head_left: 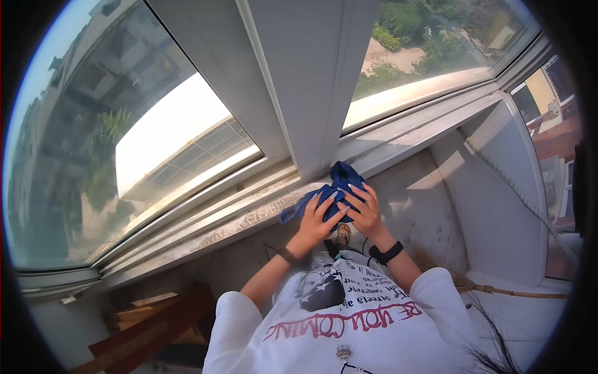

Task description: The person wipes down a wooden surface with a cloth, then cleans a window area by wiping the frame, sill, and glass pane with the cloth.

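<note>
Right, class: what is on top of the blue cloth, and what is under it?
The left hand and right hand lie over the cloth. Whatever is directly beneath it is covered, so it cannot be seen.

1. Just the one cam, worn on the head, super wide with dark rounded edges.
2. Points forward and steeply down, past the shirt to the sill.
3. Shirt's really close, sill's further out, and trees show way beyond.
</note>
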Action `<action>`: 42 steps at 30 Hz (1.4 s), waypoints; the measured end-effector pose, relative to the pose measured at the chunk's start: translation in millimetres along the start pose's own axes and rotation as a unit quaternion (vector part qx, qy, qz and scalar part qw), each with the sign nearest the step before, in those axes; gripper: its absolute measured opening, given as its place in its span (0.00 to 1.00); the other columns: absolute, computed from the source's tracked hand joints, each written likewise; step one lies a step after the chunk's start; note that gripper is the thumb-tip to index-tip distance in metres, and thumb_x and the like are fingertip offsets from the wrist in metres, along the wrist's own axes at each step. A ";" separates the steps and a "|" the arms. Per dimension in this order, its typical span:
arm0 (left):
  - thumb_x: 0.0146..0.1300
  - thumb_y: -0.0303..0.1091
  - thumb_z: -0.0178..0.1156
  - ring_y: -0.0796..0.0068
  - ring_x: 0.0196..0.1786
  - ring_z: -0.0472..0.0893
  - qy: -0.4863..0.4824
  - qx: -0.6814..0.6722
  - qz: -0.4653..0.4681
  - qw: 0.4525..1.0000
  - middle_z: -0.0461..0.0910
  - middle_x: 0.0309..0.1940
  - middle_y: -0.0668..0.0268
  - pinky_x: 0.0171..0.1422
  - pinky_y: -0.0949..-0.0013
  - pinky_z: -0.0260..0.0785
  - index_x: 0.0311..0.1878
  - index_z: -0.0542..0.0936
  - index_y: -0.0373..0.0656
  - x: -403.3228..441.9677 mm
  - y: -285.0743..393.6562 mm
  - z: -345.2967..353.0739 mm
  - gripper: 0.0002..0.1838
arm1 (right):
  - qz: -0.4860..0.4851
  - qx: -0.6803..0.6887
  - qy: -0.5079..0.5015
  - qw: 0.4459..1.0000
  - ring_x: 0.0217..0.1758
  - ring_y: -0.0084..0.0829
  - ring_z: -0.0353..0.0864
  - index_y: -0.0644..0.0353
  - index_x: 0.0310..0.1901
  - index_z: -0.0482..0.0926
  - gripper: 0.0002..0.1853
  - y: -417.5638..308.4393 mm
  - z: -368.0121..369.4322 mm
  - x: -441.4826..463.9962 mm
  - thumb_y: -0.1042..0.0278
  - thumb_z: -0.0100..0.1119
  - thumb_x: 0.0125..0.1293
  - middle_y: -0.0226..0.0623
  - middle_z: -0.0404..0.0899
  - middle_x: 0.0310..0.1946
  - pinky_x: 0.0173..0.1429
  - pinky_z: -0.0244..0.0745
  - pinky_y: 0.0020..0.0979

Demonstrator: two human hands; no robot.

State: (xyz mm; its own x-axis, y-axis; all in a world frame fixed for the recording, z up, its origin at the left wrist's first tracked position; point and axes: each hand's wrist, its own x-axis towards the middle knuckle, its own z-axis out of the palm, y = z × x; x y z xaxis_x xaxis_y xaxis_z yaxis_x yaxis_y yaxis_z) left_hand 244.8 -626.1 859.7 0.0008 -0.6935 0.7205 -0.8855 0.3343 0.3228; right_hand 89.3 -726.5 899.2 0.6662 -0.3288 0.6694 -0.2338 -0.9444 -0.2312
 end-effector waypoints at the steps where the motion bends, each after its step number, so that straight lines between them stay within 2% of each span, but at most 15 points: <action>1: 0.49 0.31 0.65 0.47 0.63 0.69 -0.006 -0.027 0.013 1.000 0.70 0.60 0.58 0.64 0.49 0.66 0.57 0.80 0.60 11.0 2.9 6.2 0.27 | 0.021 -0.005 0.006 1.000 0.64 0.36 0.71 0.50 0.39 0.84 0.08 7.1 -9.8 -3.4 0.68 0.61 0.56 0.29 0.79 0.55 0.67 0.65 0.49; 4: 0.48 0.30 0.66 0.47 0.61 0.70 -0.020 -0.146 -0.010 0.989 0.70 0.59 0.57 0.64 0.48 0.67 0.56 0.81 0.62 43.3 16.2 15.2 0.28 | 0.039 -0.016 0.046 0.998 0.62 0.42 0.74 0.52 0.40 0.83 0.12 27.0 -34.4 -8.9 0.71 0.65 0.52 0.34 0.79 0.55 0.65 0.66 0.49; 6: 0.49 0.29 0.66 0.47 0.60 0.71 0.019 -0.145 0.017 0.989 0.70 0.59 0.56 0.64 0.48 0.67 0.56 0.82 0.62 60.0 22.9 15.2 0.27 | 0.040 -0.020 0.079 0.996 0.61 0.45 0.74 0.51 0.42 0.82 0.16 32.8 -48.6 0.3 0.73 0.68 0.49 0.37 0.79 0.55 0.64 0.66 0.50; 10: 0.46 0.27 0.70 0.47 0.58 0.74 0.123 -0.122 0.066 0.983 0.69 0.58 0.56 0.63 0.49 0.69 0.52 0.83 0.60 102.6 32.5 -10.7 0.26 | -0.044 -0.044 0.151 0.987 0.61 0.46 0.74 0.48 0.45 0.81 0.17 33.1 -75.8 49.7 0.70 0.70 0.51 0.37 0.78 0.56 0.65 0.66 0.51; 12: 0.43 0.25 0.72 0.47 0.58 0.74 0.182 -0.101 0.078 0.975 0.69 0.56 0.56 0.63 0.49 0.69 0.51 0.83 0.55 128.4 34.8 -26.3 0.27 | -0.035 0.014 0.173 0.984 0.62 0.46 0.73 0.49 0.47 0.80 0.20 32.1 -72.6 81.9 0.72 0.69 0.51 0.39 0.75 0.59 0.65 0.66 0.48; 13: 0.45 0.22 0.70 0.45 0.56 0.75 0.169 -0.083 0.043 0.981 0.69 0.57 0.56 0.62 0.50 0.70 0.53 0.81 0.51 131.7 34.2 -32.1 0.28 | -0.031 0.043 0.184 0.981 0.63 0.47 0.72 0.49 0.48 0.80 0.21 32.8 -68.6 95.9 0.73 0.69 0.50 0.40 0.74 0.60 0.65 0.66 0.47; 15: 0.44 0.19 0.67 0.44 0.58 0.74 0.150 -0.036 -0.041 0.987 0.69 0.57 0.55 0.61 0.51 0.70 0.56 0.79 0.50 131.7 30.5 -28.3 0.31 | 0.060 0.109 0.126 0.984 0.65 0.49 0.69 0.50 0.54 0.77 0.23 50.8 -28.2 93.9 0.73 0.65 0.54 0.43 0.69 0.63 0.66 0.66 0.44; 18: 0.42 0.17 0.64 0.45 0.59 0.73 -0.024 0.035 -0.038 0.998 0.69 0.58 0.53 0.61 0.52 0.70 0.57 0.79 0.50 115.5 18.6 -25.4 0.33 | 0.127 0.257 0.086 0.954 0.66 0.51 0.67 0.55 0.60 0.71 0.27 60.3 7.9 86.1 0.72 0.61 0.55 0.47 0.67 0.64 0.66 0.67 0.42; 19: 0.41 0.17 0.64 0.46 0.60 0.72 -0.033 0.035 -0.031 0.998 0.69 0.59 0.53 0.61 0.53 0.70 0.57 0.79 0.50 108.3 17.9 -22.8 0.34 | 0.142 0.296 0.070 0.942 0.66 0.52 0.68 0.56 0.60 0.71 0.28 61.7 15.1 77.6 0.72 0.61 0.55 0.48 0.67 0.64 0.66 0.67 0.42; 21: 0.40 0.16 0.62 0.47 0.61 0.72 -0.049 0.034 -0.019 0.998 0.69 0.59 0.52 0.61 0.53 0.70 0.58 0.78 0.50 96.4 16.2 -16.9 0.35 | 0.141 0.239 0.017 0.960 0.64 0.51 0.69 0.57 0.58 0.71 0.27 70.7 25.6 58.5 0.74 0.61 0.53 0.48 0.67 0.64 0.66 0.68 0.43; 23: 0.42 0.17 0.64 0.48 0.59 0.73 -0.048 -0.001 -0.065 0.997 0.69 0.59 0.51 0.62 0.54 0.71 0.55 0.80 0.49 90.2 11.0 -8.9 0.32 | 0.133 0.147 -0.070 0.978 0.63 0.51 0.70 0.55 0.57 0.71 0.28 76.8 19.7 48.8 0.75 0.62 0.51 0.48 0.68 0.64 0.66 0.68 0.44; 26: 0.44 0.18 0.64 0.48 0.59 0.73 -0.060 -0.024 -0.098 0.993 0.69 0.59 0.50 0.61 0.55 0.71 0.57 0.79 0.50 90.3 7.3 4.9 0.32 | 0.110 0.111 -0.112 0.981 0.64 0.52 0.68 0.53 0.57 0.71 0.31 87.4 -6.0 51.5 0.77 0.64 0.47 0.47 0.68 0.63 0.67 0.66 0.45; 29: 0.46 0.19 0.64 0.49 0.59 0.74 -0.076 0.008 -0.088 0.993 0.70 0.59 0.50 0.61 0.56 0.71 0.58 0.78 0.50 101.7 12.2 12.5 0.32 | 0.177 0.078 -0.043 0.980 0.66 0.51 0.65 0.52 0.56 0.71 0.34 89.2 -15.6 52.2 0.78 0.66 0.43 0.47 0.68 0.63 0.70 0.63 0.44; 36: 0.47 0.19 0.64 0.48 0.58 0.74 -0.052 0.006 -0.140 0.989 0.72 0.58 0.50 0.62 0.54 0.69 0.58 0.77 0.50 78.4 14.1 0.1 0.31 | 0.092 0.220 -0.109 0.965 0.64 0.51 0.65 0.54 0.53 0.72 0.27 86.7 3.2 62.9 0.67 0.69 0.49 0.44 0.71 0.58 0.69 0.60 0.44; 42: 0.45 0.21 0.66 0.44 0.59 0.74 -0.057 0.037 -0.099 0.993 0.72 0.59 0.48 0.60 0.51 0.70 0.61 0.75 0.49 42.9 0.8 -6.1 0.34 | 0.130 0.216 -0.058 0.966 0.61 0.50 0.68 0.58 0.53 0.74 0.28 62.6 13.1 60.0 0.69 0.68 0.45 0.44 0.73 0.55 0.67 0.62 0.44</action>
State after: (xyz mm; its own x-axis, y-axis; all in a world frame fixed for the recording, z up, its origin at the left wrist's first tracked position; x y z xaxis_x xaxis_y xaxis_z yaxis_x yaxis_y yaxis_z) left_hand 247.0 -651.7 894.6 0.1298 -0.8098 0.5722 -0.9046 0.1395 0.4027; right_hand 123.9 -805.3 915.7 0.7056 -0.5294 0.4710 -0.1029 -0.7342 -0.6711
